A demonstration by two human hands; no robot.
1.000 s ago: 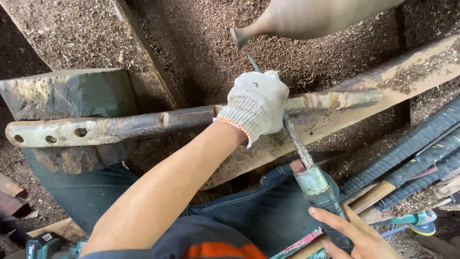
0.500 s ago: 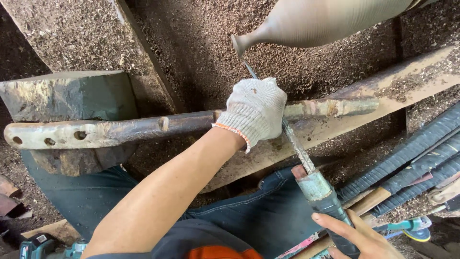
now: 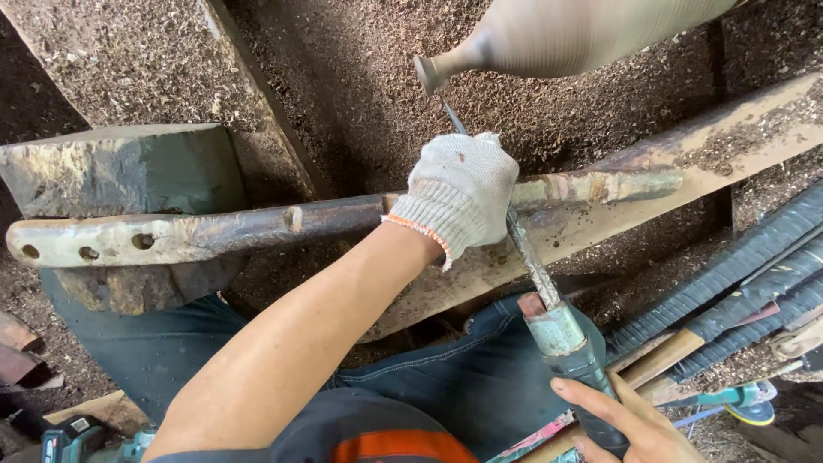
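Observation:
My left hand (image 3: 460,193), in a white knit glove, rests on the long metal tool rest bar (image 3: 214,230) and clamps the steel shaft of a turning chisel (image 3: 533,266) against it. My bare right hand (image 3: 630,422) grips the chisel's dark handle (image 3: 574,356) at the lower right. The chisel tip touches the narrow neck end of a smooth brown wooden vase-shaped piece (image 3: 566,34), which looks blurred as if spinning on a lathe at the top of the view.
Sawdust covers the ground under the piece. A wooden plank (image 3: 686,163) runs diagonally beneath the bar. Ribbed dark rods and wooden-handled tools (image 3: 737,291) lie at the right. A grey-green metal block (image 3: 120,171) sits at the left. A power tool (image 3: 77,441) is at the bottom left.
The view has shifted slightly. My gloved hand and the chisel have stayed on the bar, with the tip kept against the neck of the wooden piece.

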